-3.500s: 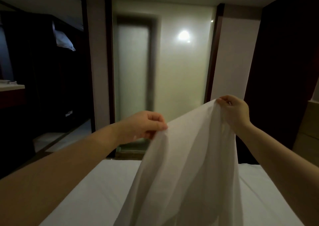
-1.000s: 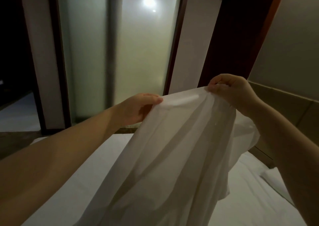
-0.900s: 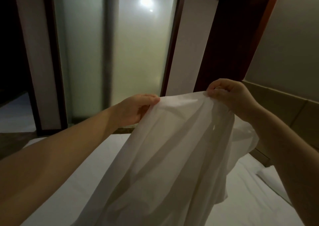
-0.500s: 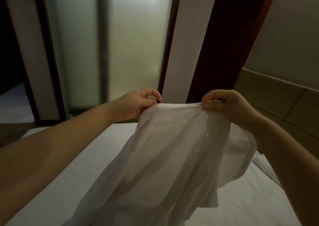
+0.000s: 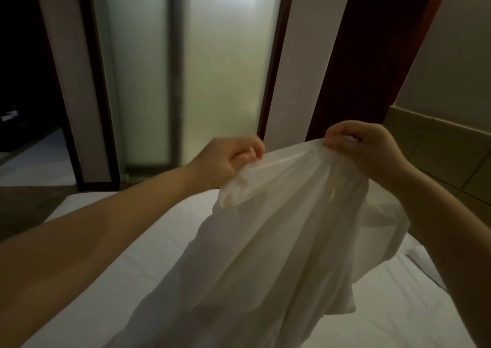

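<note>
From my end, both hands are up over the bed [image 5: 127, 273], and the white cloth [image 5: 279, 236] hangs between them. Its top hem is raised above the middle of the mattress and its lower folds trail toward the near edge, with one loose flap sagging to the right side. My right hand [image 5: 372, 154] is closed tight, thumb and curled fingers pinching a gathered bunch of the hem. My left hand [image 5: 233, 159] is blurred, but its fingers are curled in against the other end of that hem, and I read that as a pinch as well. The stretch of hem between the two hands is short and rumpled. I judge this as the sorting-out step: working along the hem to find its corners or its opening, before the cloth can be shaken out or laid flat. The next move calls for keeping one pinch firm while the other slides outward along the hem, then drawing the hands apart until that edge runs taut. The cloth should stay high enough that the trailing folds do not drag on the mattress. The frosted glass door [image 5: 220, 82] stands beyond the far edge.
</note>
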### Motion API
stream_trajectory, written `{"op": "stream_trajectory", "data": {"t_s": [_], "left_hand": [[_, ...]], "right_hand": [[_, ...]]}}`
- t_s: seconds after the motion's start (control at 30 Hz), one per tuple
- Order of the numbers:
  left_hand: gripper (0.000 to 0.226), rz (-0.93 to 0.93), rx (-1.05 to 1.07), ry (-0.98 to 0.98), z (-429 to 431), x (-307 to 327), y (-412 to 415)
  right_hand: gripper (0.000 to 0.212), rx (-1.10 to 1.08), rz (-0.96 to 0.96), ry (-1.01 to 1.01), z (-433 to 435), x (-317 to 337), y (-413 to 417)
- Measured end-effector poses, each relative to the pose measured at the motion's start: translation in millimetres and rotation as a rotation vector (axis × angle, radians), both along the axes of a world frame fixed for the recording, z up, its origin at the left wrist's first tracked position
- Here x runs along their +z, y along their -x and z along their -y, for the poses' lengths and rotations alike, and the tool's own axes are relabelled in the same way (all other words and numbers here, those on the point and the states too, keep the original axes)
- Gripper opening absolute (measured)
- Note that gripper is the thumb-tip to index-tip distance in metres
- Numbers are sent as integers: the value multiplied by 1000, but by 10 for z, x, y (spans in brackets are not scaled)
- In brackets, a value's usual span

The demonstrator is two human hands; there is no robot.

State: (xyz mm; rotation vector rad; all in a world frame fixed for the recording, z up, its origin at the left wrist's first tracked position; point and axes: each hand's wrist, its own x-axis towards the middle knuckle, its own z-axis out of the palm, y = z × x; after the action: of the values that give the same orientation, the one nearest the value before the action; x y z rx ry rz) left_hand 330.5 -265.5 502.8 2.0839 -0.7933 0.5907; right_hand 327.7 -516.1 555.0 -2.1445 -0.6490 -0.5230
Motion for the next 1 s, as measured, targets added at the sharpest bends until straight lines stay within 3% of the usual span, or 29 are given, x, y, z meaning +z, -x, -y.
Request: {"op": "stream_trajectory", "data": {"t_s": [0.13,0.33,0.47,0.57,0.7,1.0], "left_hand": [[40,-187,-44,-176,-21,-222,44],[32,-213,-53,-322,135,-339,16],[21,-421,-122,-236,216,-345,12],[28,-614,-244,-117,165,-308,21],[17,-669,-261,-231,11,-336,-4],[27,-695,-311,-143,-315,-194,-105]], "right_hand": [[19,5,-4,115,-24,-59,-36],[19,24,21,108,-75,-41,-53],[20,11,19,117,-61,-30,-72],[15,-53,19,115,17,-63,-120],[7,-148,23,57,146,-115,-183],[16,-215,-6,-79,329,-130,-304]]}}
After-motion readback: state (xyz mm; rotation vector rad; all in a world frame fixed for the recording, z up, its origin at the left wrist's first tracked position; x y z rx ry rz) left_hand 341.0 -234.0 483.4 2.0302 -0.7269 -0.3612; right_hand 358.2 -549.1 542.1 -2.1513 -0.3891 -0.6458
